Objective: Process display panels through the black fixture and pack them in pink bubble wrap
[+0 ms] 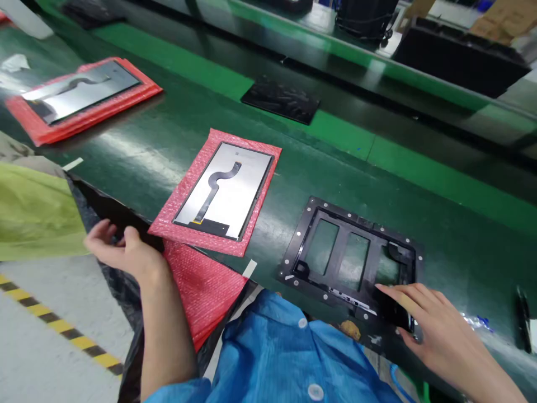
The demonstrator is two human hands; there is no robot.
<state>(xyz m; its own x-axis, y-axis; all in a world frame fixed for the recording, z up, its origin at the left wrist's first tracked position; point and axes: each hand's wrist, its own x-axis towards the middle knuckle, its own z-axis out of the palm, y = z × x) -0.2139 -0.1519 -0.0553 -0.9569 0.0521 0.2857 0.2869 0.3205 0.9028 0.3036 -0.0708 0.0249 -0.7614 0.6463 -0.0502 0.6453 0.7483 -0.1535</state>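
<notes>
Green bench top (180,145) runs slantwise across the head view, with a shelf (319,39) along its far side and a black bin (461,59) up there. Yellow-and-black tape (62,330) stripes the pale floor, near a yellow-green garment (37,212) at the left edge.

Near the middle of the bench, a screen panel (243,196) lies flat on a red bubble-wrap sheet (191,173), a curved dark ribbon cable (213,182) across its silvery back. Farther left, another panel (96,89) lies on more red wrap (46,131). A dark plate (281,99) rests beyond them.

To the right, a black frame (338,252) with three openings lies on the bench near the blue shirt (285,347). The right hand (423,316) is at its near right corner, thumb and fingers about a glossy dark part; how firmly they grip, I cannot tell. The left hand (126,252) is over a black bag (121,308), fingers loosely curled, thumb apart, nothing seen between them. Red bubble-wrap pouches (201,288) lie beside that forearm.
</notes>
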